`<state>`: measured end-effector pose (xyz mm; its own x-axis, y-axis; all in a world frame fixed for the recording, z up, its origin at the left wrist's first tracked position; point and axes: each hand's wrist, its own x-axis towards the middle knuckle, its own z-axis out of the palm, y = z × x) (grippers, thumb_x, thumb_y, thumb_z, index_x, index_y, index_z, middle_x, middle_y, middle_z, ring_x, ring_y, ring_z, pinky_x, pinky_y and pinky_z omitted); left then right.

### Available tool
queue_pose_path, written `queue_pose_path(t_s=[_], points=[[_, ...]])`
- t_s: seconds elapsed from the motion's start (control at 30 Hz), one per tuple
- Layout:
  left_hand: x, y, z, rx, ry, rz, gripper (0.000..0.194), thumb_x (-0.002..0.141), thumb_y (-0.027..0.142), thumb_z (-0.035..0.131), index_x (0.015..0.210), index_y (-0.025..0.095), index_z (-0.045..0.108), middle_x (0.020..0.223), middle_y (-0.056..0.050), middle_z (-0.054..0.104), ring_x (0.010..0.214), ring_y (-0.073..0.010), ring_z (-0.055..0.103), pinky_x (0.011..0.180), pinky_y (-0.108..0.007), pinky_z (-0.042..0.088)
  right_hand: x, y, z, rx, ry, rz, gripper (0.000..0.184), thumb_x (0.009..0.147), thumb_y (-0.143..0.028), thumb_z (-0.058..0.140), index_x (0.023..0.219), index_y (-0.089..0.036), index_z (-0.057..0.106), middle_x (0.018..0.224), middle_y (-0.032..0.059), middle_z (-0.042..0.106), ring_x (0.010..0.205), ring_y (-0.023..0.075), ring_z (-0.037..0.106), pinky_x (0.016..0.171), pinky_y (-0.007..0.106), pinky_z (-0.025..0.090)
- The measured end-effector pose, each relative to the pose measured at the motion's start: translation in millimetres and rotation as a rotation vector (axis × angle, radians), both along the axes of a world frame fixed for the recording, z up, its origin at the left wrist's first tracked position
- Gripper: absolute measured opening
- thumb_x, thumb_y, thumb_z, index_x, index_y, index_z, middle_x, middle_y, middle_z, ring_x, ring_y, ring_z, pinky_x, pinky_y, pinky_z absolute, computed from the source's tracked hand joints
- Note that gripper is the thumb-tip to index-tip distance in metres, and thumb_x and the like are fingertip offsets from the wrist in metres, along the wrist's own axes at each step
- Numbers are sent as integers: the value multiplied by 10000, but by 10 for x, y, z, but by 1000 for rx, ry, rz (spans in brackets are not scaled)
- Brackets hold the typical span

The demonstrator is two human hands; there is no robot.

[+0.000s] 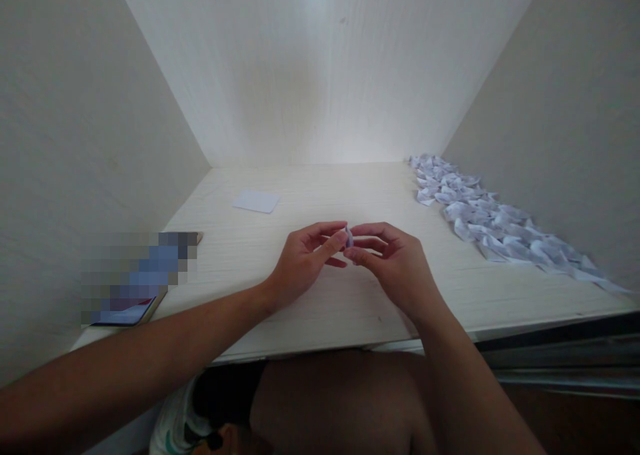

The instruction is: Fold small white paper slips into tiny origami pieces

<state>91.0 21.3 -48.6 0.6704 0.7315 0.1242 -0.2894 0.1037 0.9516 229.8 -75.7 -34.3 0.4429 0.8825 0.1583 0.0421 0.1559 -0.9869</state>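
Pinches a small folded paper piece between thumb and forefinger of the left hand, over the front half of a pale desk, a little right of the middle. Has the right hand at the same piece from the other side, thumb and forefinger close against its edge; cannot tell whether pressing on it or only touching. Covers much of the piece with fingertips, so cannot make out its full shape.

Faces a back panel straight ahead, with a left panel and a right panel closing in the desk on both sides. Has a long heap of folded white papers along the right side, running from the back corner toward the front edge, overlapping one another and well apart from the right hand. Has a flat white sheet farther back, to the left of centre, lying alone beyond the left hand. Has a device with a screen at the desk's left side, beside the left panel, mostly lost behind a blurred patch; reaches past it with the left forearm, just in front of its near end. Sits with bare legs partly under the front edge, near dim metallic strips at lower right.
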Motion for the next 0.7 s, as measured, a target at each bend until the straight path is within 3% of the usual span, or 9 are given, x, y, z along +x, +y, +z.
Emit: queue_pose_path(t_s=[0.23,0.37,0.53,0.7], points=[[-7,23,29,64,65,59,354,853,424,759,1035,122,791,816,-50,738,724,-163,703,583,-291,671,-11,-23,5,-29,26,-65,267,756,-269,824,997,-207,729,897,18,782,698,147,715,662,304,601],[-17,34,20,147,149,85,269,846,339,718,981,119,792,791,-47,756,683,-166,715,551,-282,666,-60,-21,-37,-113,-151,-158,223,773,-216,745,994,-192,728,889,42,755,682,180,723,580,308,584],[-44,16,0,277,289,89,257,831,328,707,970,132,799,805,-54,763,661,-166,714,535,-266,649,-133,-21,-63,-159,-529,-297,221,819,-188,679,1030,-185,744,825,49,750,648,189,707,652,354,570],[-75,12,54,419,528,66,366,783,287,702,1110,142,779,716,-12,713,511,-136,645,484,-255,560,-169,-38,-55,-212,-529,-280,228,834,-168,677,1055,-189,727,793,18,719,634,170,699,646,326,550]])
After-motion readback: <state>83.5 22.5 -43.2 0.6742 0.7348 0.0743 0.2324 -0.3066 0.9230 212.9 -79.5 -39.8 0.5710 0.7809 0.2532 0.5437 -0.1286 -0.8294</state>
